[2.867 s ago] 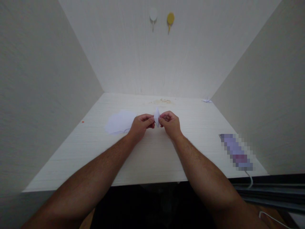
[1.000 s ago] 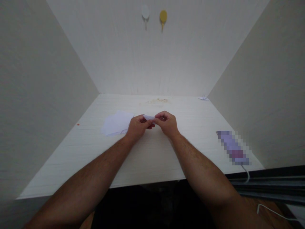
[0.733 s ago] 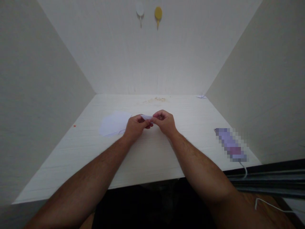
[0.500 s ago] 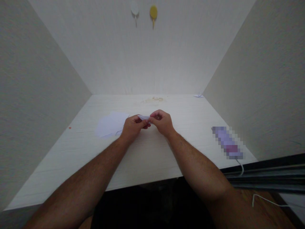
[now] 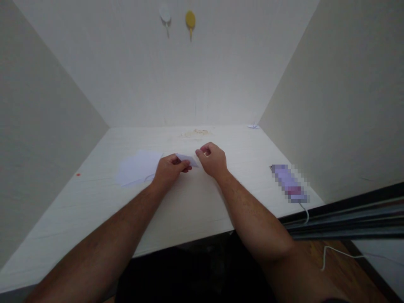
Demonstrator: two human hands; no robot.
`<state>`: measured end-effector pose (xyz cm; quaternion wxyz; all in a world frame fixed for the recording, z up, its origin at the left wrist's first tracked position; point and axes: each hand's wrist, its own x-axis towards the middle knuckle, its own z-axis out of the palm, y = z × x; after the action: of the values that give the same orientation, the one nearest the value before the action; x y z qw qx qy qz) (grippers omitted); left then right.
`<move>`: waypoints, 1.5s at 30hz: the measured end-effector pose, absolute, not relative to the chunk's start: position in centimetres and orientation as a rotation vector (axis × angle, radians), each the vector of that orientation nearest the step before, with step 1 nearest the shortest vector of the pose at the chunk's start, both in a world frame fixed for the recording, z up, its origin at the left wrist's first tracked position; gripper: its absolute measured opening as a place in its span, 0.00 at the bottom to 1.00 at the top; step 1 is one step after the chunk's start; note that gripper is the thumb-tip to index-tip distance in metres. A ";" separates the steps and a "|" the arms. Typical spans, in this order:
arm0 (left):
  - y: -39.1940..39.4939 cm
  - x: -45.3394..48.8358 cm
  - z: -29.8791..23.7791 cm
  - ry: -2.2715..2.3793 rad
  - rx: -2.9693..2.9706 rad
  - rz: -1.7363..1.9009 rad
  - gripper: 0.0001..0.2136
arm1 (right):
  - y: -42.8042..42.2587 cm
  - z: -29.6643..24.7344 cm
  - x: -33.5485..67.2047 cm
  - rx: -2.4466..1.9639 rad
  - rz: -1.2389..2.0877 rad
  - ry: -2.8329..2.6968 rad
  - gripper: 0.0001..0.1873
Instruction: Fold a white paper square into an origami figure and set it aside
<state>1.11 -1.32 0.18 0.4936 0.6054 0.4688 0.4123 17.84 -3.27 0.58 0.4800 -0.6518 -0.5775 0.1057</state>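
Observation:
My left hand point(image 5: 170, 170) pinches a small folded piece of white paper point(image 5: 188, 160) between thumb and fingers, above the middle of the table. The paper sticks out to the right of the thumb, its far edge slightly raised. Just right of it is my right hand point(image 5: 213, 160), fingers curled and thumb close to the index finger. Nothing shows in its grip, and a narrow gap parts it from the paper. Beside my left wrist lie loose white sheets point(image 5: 139, 166), overlapping one another.
A pale table point(image 5: 189, 210) is enclosed by walls. A blurred-out purple object point(image 5: 288, 182) with a white cable point(image 5: 306, 213) lies at the right. A small folded paper point(image 5: 253, 126) sits in the far right corner. White point(image 5: 165, 14) and yellow point(image 5: 190, 19) hooks hang on the back wall.
My right hand has let go of the folded paper and moved slightly apart from it. More of the paper shows in my left hand. The whole view has shifted a little.

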 end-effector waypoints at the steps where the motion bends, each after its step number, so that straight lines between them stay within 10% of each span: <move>1: -1.3 1.1 0.2 1.146 1.473 0.993 0.08 | -3.4 0.9 18.4 -1.676 0.218 -1.385 0.11; 22: -1.6 1.2 0.9 1.187 1.469 1.000 0.06 | -10.5 1.1 29.3 -2.496 -0.108 -0.913 0.26; 31: -1.4 1.3 0.5 1.168 1.460 0.992 0.06 | -10.0 1.8 27.0 -2.249 -0.297 -1.091 0.22; 45: -0.1 0.6 -0.7 1.253 1.498 1.039 0.11 | -2.1 0.7 17.1 -1.363 0.469 -1.401 0.06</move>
<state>0.65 -0.10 -0.75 0.4483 0.6053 0.5063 0.4198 17.14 -2.09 0.66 0.5363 -0.5723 -0.5883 0.1970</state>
